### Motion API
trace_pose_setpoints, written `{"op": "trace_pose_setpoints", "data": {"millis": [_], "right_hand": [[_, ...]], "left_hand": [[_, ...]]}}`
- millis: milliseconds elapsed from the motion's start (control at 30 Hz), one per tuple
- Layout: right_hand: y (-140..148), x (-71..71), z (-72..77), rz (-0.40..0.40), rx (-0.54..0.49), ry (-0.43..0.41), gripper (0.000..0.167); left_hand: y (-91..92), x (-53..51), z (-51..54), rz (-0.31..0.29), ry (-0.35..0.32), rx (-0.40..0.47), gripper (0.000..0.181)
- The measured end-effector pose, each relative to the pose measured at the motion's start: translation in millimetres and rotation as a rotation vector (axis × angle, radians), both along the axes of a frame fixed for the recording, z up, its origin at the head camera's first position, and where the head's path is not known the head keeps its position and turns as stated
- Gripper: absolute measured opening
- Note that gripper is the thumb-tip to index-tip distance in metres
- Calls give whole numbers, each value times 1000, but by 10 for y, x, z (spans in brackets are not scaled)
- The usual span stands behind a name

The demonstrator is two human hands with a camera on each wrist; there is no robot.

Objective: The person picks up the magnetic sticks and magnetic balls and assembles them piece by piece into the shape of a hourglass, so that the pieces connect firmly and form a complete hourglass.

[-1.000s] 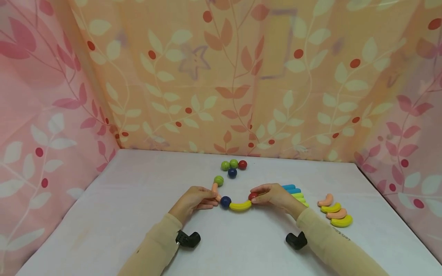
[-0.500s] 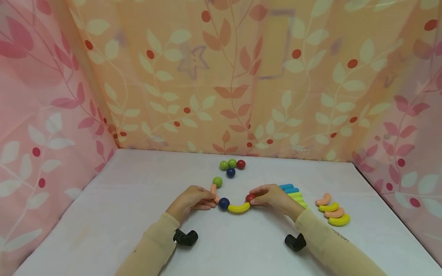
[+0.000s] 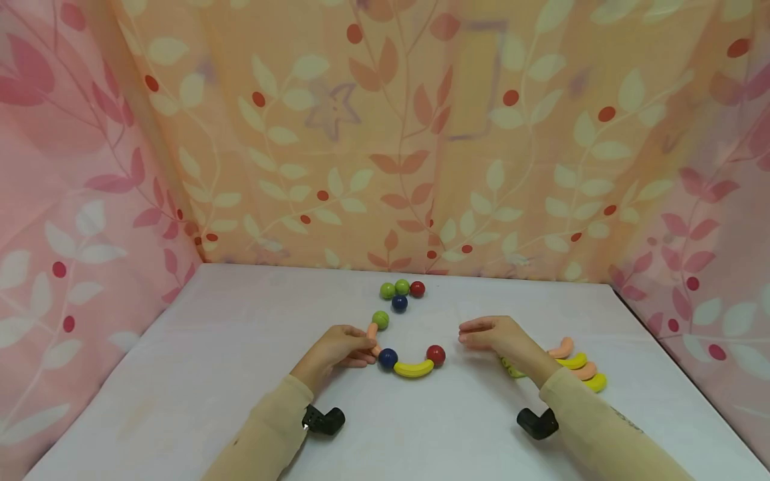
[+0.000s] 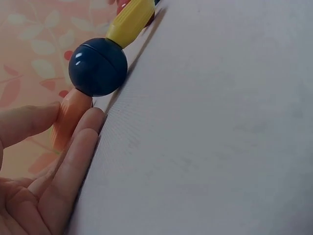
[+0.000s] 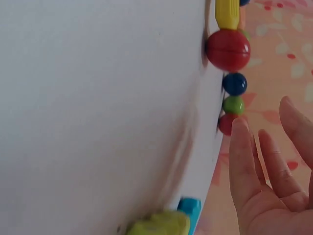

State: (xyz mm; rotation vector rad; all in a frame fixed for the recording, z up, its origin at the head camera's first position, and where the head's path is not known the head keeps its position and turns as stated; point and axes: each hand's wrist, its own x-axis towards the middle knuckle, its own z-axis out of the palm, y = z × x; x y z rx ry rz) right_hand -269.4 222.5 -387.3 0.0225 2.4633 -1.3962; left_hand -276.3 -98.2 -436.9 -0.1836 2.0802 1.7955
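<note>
My left hand (image 3: pixel 337 349) pinches a curved orange piece (image 3: pixel 373 339) between thumb and fingers; the left wrist view shows the orange piece (image 4: pixel 70 117) against a blue ball (image 4: pixel 98 67). A chain lies on the table: green ball (image 3: pixel 380 319), orange piece, blue ball (image 3: pixel 388 359), yellow curved piece (image 3: pixel 414 369), red ball (image 3: pixel 436 355). My right hand (image 3: pixel 502 339) is to the right of the red ball, apart from it, with fingers extended and nothing held. In the right wrist view the red ball (image 5: pixel 228 50) touches the yellow piece (image 5: pixel 227 13).
Behind the chain are two green balls (image 3: pixel 394 288), a red ball (image 3: pixel 418 289) and a blue ball (image 3: pixel 400 304). Green sticks (image 3: pixel 510 367) lie partly under the right hand's view, beside several curved yellow and orange pieces (image 3: pixel 585 371). A patterned cloth (image 3: pixel 361 167) stands behind the table.
My right hand has let go of the red ball and moved right, now covering part of the sticks. The red ball stays at the yellow piece's end. My left hand keeps its pinch.
</note>
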Motion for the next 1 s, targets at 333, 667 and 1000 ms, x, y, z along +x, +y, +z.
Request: {"op": "trace_pose_setpoints", "data": {"millis": [333, 667, 1000], "right_hand": [[525, 56, 153, -2, 13, -19, 62], [994, 53, 151, -64, 97, -75, 75], [1226, 63, 137, -210, 36, -173, 75]], "left_hand": [[-39, -54, -54, 15, -34, 66, 39], [-29, -54, -51, 15, -33, 62, 38], [-29, -55, -83, 11, -28, 63, 35]]}}
